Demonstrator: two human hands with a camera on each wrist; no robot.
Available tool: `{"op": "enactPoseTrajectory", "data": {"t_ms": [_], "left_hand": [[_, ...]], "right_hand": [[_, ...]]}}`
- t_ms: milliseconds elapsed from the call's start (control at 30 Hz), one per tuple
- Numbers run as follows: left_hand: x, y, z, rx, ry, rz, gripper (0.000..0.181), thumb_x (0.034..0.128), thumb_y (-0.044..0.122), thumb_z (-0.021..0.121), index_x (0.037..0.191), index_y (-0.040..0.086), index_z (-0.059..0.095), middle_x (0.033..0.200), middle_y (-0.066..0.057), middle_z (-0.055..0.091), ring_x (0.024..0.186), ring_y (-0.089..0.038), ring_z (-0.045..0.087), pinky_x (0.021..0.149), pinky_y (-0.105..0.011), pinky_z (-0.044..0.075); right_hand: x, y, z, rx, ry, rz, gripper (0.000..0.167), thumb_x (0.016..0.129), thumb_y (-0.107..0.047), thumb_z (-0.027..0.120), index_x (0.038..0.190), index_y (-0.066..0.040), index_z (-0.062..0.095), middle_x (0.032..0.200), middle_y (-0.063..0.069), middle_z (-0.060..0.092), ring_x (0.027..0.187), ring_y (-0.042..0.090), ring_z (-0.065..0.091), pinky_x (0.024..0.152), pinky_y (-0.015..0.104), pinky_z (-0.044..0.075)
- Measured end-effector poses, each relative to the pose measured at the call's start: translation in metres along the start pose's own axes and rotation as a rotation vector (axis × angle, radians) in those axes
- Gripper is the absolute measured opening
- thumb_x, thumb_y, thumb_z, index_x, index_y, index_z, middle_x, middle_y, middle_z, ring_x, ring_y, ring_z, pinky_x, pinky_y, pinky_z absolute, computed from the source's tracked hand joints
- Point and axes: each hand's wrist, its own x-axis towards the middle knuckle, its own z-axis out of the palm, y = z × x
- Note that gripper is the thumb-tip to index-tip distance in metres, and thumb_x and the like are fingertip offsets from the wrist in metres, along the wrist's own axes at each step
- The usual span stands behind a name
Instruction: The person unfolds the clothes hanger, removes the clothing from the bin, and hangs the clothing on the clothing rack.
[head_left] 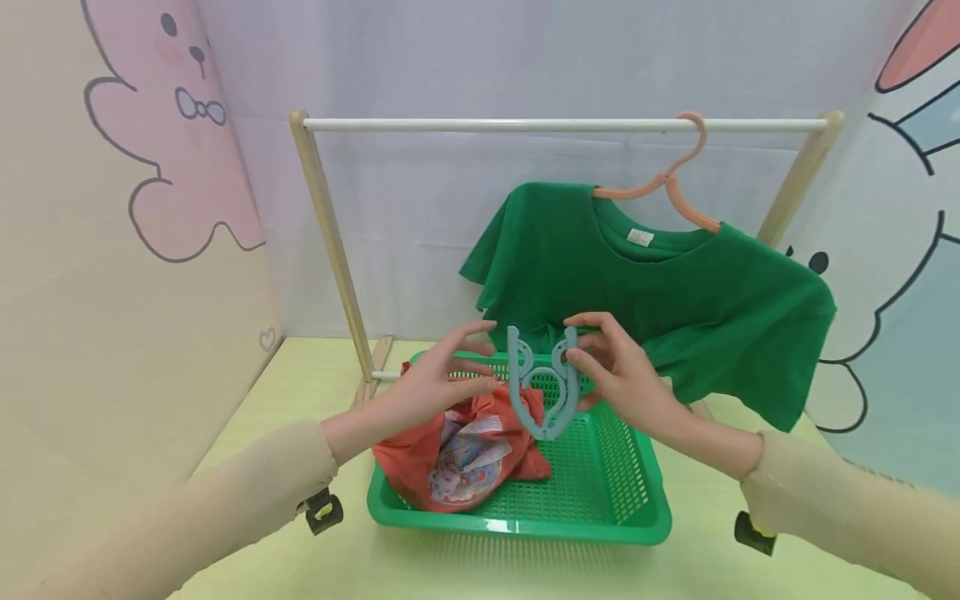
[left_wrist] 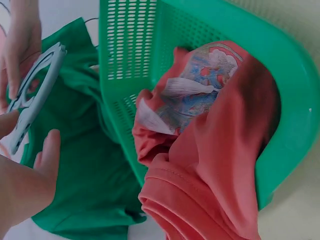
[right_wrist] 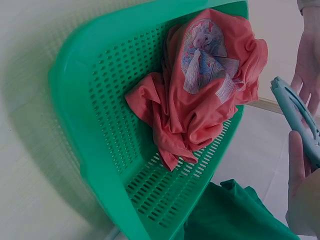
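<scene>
A folded blue-grey folding hanger is held over the basket, its two arms pointing up in a U shape. My right hand pinches its right arm between thumb and fingers. Just left of the hanger is my left hand, fingers spread and apart from it in the head view. Below, a red garment with a printed picture lies bunched in the left part of a green plastic basket. In the left wrist view the hanger spans between both hands.
Behind stands a rack with wooden posts and a white rod. A green T-shirt hangs from it at right on an orange hanger. Cartoon-printed walls flank the pale yellow table.
</scene>
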Motion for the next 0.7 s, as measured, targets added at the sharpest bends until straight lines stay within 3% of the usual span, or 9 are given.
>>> {"op": "enactPoseTrajectory", "data": {"t_ms": [100,300,533,700], "left_hand": [[0.009,0.0,0.004,-0.074,-0.004,0.013,0.066,0.0958,0.015,0.065,0.152,0.026,0.032,0.135,-0.013,0.054,0.121,-0.03,0.062,0.095,-0.04,0.057],[0.02,0.003,0.007,-0.164,0.029,0.039,0.055,0.0969,0.012,0.063,0.146,0.025,0.043,0.117,-0.016,0.059,0.101,-0.025,0.069,0.084,-0.039,0.061],[0.017,0.003,0.009,-0.176,0.018,0.035,0.05,0.0956,0.006,0.062,0.141,0.021,0.048,0.117,-0.02,0.059,0.093,-0.022,0.071,0.082,-0.045,0.061],[0.015,0.002,0.012,-0.202,0.001,0.043,0.048,0.095,0.004,0.062,0.139,0.019,0.048,0.116,-0.021,0.061,0.09,-0.022,0.072,0.079,-0.042,0.062]], "right_hand": [[0.003,-0.001,0.003,0.031,-0.028,-0.009,0.038,0.102,-0.014,0.053,0.137,-0.009,0.039,0.112,0.024,0.063,0.08,0.013,0.069,0.054,0.044,0.06],[0.006,-0.002,0.004,0.054,-0.043,-0.012,0.04,0.101,-0.008,0.054,0.138,-0.009,0.039,0.114,0.026,0.06,0.084,0.012,0.069,0.057,0.045,0.06],[0.004,0.0,0.005,0.097,-0.108,0.017,0.045,0.098,-0.006,0.059,0.141,-0.011,0.044,0.121,0.027,0.059,0.091,0.012,0.072,0.061,0.044,0.061],[0.003,0.001,0.005,0.088,-0.132,0.028,0.046,0.098,-0.008,0.059,0.142,-0.012,0.046,0.121,0.026,0.059,0.092,0.016,0.072,0.063,0.042,0.062]]}}
